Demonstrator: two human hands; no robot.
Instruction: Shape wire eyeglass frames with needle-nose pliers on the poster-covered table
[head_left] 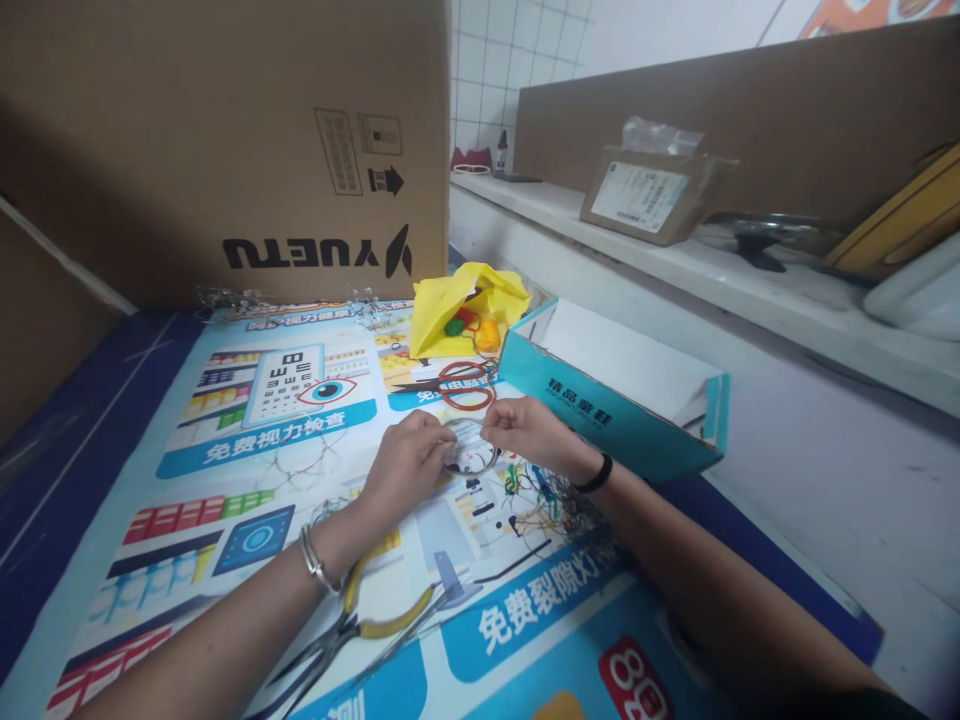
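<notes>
Holding a thin ring [472, 474] at centre of frame, over a printed sheet [180, 540] on the table [82, 440]: pinched at its left side in fingertips of the left hand [411, 458], at its right side in fingertips of the right hand [536, 432]. Also noted: just above, red-handled scissors [444, 385]; beyond, a yellow bag [439, 300] with coloured bundles [487, 336]; at right, a teal box [607, 435] and tangled threads [555, 500]; at lower centre-left, yellow-handled pliers [349, 625].

Soft, diffuse light | carton [225, 150] darker leftward | edges stretched | fine details blurred
</notes>
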